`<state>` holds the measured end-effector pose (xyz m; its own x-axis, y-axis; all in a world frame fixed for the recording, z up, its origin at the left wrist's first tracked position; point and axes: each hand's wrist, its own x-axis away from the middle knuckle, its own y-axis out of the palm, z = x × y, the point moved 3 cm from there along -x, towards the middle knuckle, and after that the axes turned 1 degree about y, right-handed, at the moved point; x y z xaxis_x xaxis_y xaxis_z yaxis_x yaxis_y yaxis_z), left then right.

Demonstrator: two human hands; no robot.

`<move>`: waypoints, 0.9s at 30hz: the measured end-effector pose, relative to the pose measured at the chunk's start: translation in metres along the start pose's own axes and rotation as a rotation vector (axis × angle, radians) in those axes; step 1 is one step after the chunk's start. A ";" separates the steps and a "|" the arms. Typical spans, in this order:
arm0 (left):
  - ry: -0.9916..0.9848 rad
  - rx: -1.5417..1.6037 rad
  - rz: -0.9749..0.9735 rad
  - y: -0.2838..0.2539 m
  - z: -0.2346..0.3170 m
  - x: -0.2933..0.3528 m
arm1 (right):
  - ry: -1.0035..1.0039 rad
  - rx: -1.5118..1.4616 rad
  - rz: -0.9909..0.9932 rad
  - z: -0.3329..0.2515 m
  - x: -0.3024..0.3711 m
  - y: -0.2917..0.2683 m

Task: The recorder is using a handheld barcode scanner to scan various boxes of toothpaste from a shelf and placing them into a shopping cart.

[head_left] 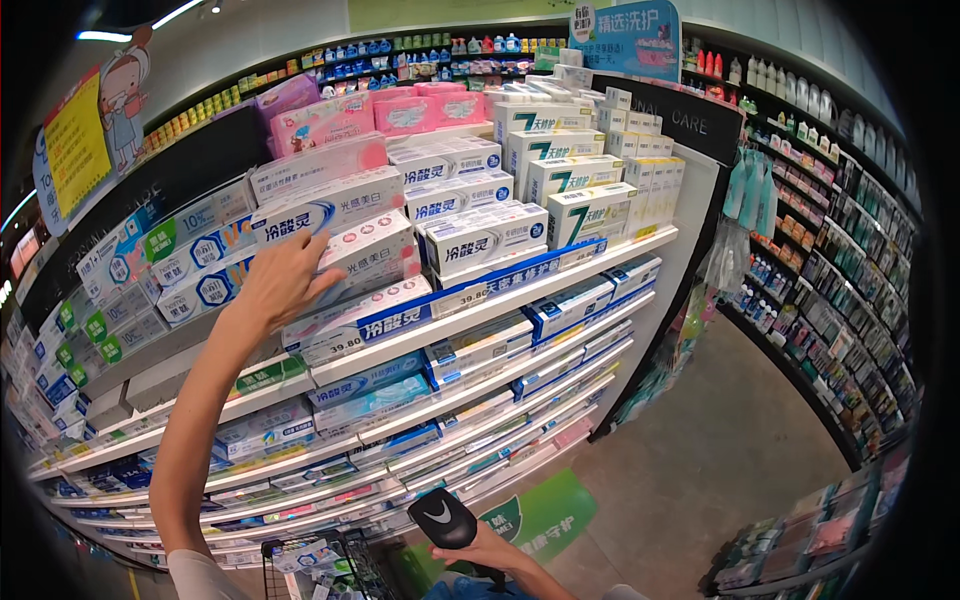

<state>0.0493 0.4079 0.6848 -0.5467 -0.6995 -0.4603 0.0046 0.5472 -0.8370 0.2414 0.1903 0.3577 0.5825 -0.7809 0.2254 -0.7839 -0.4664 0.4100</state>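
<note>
My left hand (285, 280) reaches up to a stack of toothpaste boxes on the top shelf. Its fingers are stretched against the front of a white toothpaste box (370, 196) with a blue-and-white end, and the thumb is spread beside the box below. Down at the lower middle, my right hand (488, 550) is closed around a black rounded object (443, 518) with a pale curved mark; its exact kind I cannot make out. To the right of the left hand stand blue-and-white toothpaste boxes (485, 240) and white-and-green boxes (590, 217).
A dark wire basket (345, 570) with packages sits low by the shelf. Pink packs (320, 125) lie behind the toothpaste. White shelf edges (500, 395) run below, a green floor sticker (555, 510) lies in the aisle, and a stocked rack (845, 330) lines the right side.
</note>
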 end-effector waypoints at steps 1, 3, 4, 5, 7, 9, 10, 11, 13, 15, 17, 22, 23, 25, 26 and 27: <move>0.028 -0.022 0.042 0.003 -0.002 -0.004 | 0.000 -0.002 0.021 0.000 -0.001 -0.004; 0.056 -0.084 0.061 0.010 -0.005 -0.012 | 0.005 -0.016 0.016 -0.003 -0.004 -0.009; 0.078 -0.111 0.064 0.013 -0.007 -0.016 | 0.010 -0.025 0.014 -0.005 -0.005 -0.011; 0.100 -0.138 0.069 0.016 -0.007 -0.020 | 0.010 -0.025 0.012 -0.006 -0.006 -0.012; 0.139 -0.195 0.076 0.026 -0.014 -0.023 | 0.016 -0.011 -0.002 -0.010 -0.009 -0.015; 0.180 -0.255 0.086 0.030 -0.018 -0.025 | 0.016 -0.010 -0.007 -0.009 -0.012 -0.017; 0.235 -0.289 0.210 0.027 -0.017 -0.024 | 0.017 -0.009 -0.010 -0.010 -0.014 -0.018; 0.292 -0.316 0.334 0.026 -0.015 -0.023 | 0.017 -0.009 -0.009 -0.011 -0.015 -0.019; 0.230 -0.291 0.317 0.023 -0.015 -0.019 | 0.018 0.009 -0.016 -0.014 -0.018 -0.020; 0.171 -0.257 0.300 0.027 -0.009 -0.014 | 0.007 0.002 -0.007 -0.015 -0.020 -0.022; 0.164 -0.193 0.368 0.029 0.000 -0.004 | -0.004 -0.001 -0.005 -0.017 -0.022 -0.023; 0.135 -0.131 0.417 0.042 -0.018 0.000 | 0.026 0.014 -0.029 -0.019 -0.025 -0.020; 0.151 -0.085 0.426 0.042 -0.021 0.000 | 0.028 0.016 -0.027 -0.016 -0.024 -0.020; 0.167 -0.034 0.434 0.044 -0.021 0.000 | 0.034 0.016 -0.026 -0.008 -0.022 -0.022; 0.171 -0.024 0.443 0.043 -0.020 0.000 | 0.032 0.018 -0.026 -0.007 -0.022 -0.022; 0.174 -0.012 0.450 0.043 -0.019 0.000 | 0.033 0.029 -0.011 -0.006 -0.021 -0.022</move>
<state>0.0338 0.4401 0.6543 -0.6248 -0.3055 -0.7186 0.2632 0.7840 -0.5622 0.2476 0.2191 0.3493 0.5975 -0.7618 0.2502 -0.7829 -0.4869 0.3872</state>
